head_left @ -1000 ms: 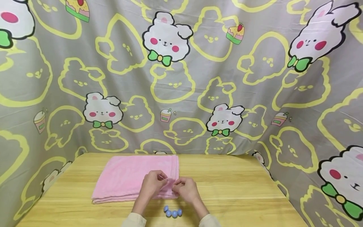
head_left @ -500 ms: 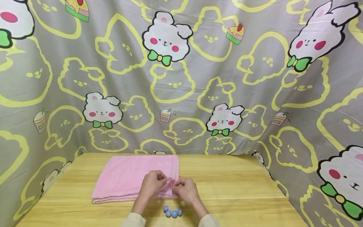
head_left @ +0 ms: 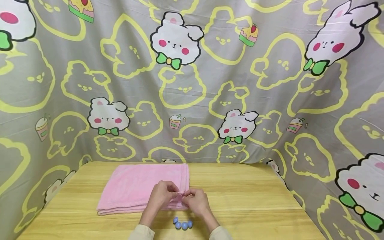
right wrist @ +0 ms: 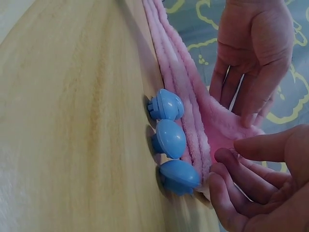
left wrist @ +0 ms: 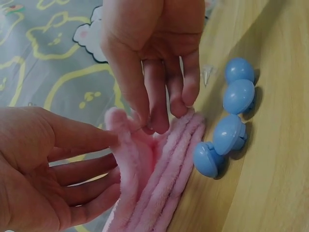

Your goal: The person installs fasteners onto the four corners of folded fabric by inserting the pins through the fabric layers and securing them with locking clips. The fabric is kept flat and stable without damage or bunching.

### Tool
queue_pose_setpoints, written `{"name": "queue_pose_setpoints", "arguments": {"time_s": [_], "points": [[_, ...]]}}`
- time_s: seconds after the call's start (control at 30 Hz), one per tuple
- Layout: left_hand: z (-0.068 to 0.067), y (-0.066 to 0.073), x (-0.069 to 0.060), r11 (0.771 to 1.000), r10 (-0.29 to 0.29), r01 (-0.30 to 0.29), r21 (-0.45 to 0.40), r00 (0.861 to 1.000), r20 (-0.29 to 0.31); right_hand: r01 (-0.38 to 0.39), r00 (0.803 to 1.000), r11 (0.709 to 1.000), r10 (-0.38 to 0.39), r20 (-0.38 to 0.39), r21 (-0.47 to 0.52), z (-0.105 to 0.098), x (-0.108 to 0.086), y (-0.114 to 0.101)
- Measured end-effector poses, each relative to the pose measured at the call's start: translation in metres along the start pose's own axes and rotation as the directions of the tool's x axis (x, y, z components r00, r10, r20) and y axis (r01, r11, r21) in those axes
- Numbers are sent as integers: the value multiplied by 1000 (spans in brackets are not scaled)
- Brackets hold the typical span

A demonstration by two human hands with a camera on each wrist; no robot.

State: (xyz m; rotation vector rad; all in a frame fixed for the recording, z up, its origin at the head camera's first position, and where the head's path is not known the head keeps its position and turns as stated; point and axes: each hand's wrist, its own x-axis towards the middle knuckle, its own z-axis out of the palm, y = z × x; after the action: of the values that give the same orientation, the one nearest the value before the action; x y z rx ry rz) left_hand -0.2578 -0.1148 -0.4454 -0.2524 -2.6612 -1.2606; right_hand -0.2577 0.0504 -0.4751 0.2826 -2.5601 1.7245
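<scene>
A folded pink blanket (head_left: 141,185) lies on the table, its layered edge (left wrist: 166,193) close up in the left wrist view. My left hand (head_left: 162,195) pinches a raised flap of its near right corner between thumb and fingers. Beside it, my right hand (head_left: 198,201) has thumb and index finger together on something small and thin (right wrist: 232,150), too small to make out, at the lifted corner. Several blue round-capped pieces (head_left: 184,226) stand in a curved row just in front of the blanket, touched by neither hand.
A small clear pointed piece (left wrist: 207,75) shows near the blue pieces in the left wrist view. The wooden table (head_left: 255,200) extends to both sides, and a grey curtain (head_left: 192,80) with cartoon rabbits hangs around its back and sides.
The fingers of my left hand have shifted slightly right, closer to my right fingertips, and the pinched blanket corner has moved a little with them. The blue pieces have stayed put.
</scene>
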Motion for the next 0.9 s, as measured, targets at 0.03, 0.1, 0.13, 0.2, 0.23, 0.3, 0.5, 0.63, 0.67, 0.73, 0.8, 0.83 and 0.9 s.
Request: {"name": "queue_pose_setpoints", "arguments": {"time_s": [0.03, 0.1, 0.13, 0.2, 0.23, 0.3, 0.5, 0.63, 0.67, 0.73, 0.8, 0.83, 0.9], "points": [[0, 0, 0, 1000, 6, -6, -2, 1000, 3, 0, 1000, 1000, 0, -2, -3, 0, 0, 0], [0, 0, 0, 1000, 15, -15, -4, 1000, 5, -2, 1000, 1000, 2, -7, -5, 1, 0, 0], [0, 0, 0, 1000, 22, -22, -2, 1000, 6, -3, 1000, 1000, 3, -9, -5, 1, -1, 0], [0, 0, -1, 1000, 29, -29, -4, 1000, 6, -5, 1000, 1000, 5, -14, -1, 1, 0, 0], [1, 0, -1, 1000, 29, -29, -8, 1000, 6, -6, 1000, 1000, 6, -15, 2, 2, 0, 0], [1, 0, -1, 999, 32, -32, -11, 999, 4, -11, 1000, 1000, 12, -14, 14, 2, 0, 1], [2, 1, -1, 999, 28, -28, -15, 1000, 7, -21, 1000, 997, 23, -20, 70, 3, 0, 1], [2, 1, -1, 999, 33, -32, -14, 999, 13, -19, 1000, 994, 20, -15, 104, 3, -1, 0], [2, 1, -1, 999, 33, -33, -11, 999, 12, -21, 1000, 993, 22, -11, 112, 3, -1, 0], [1, 0, -1, 999, 37, -37, -8, 999, 12, -29, 1000, 991, 29, -1, 129, 3, 0, 0], [0, 0, -1, 999, 38, -38, -5, 999, 20, -34, 999, 987, 33, 8, 159, 2, 0, 1], [-1, 0, -1, 999, 33, -33, -2, 999, 26, -41, 999, 982, 38, 16, 183, 2, 0, 1], [-3, -1, -1, 1000, 16, -16, -3, 999, 51, -52, 998, 973, 46, 30, 223, 2, 1, 2]]}}
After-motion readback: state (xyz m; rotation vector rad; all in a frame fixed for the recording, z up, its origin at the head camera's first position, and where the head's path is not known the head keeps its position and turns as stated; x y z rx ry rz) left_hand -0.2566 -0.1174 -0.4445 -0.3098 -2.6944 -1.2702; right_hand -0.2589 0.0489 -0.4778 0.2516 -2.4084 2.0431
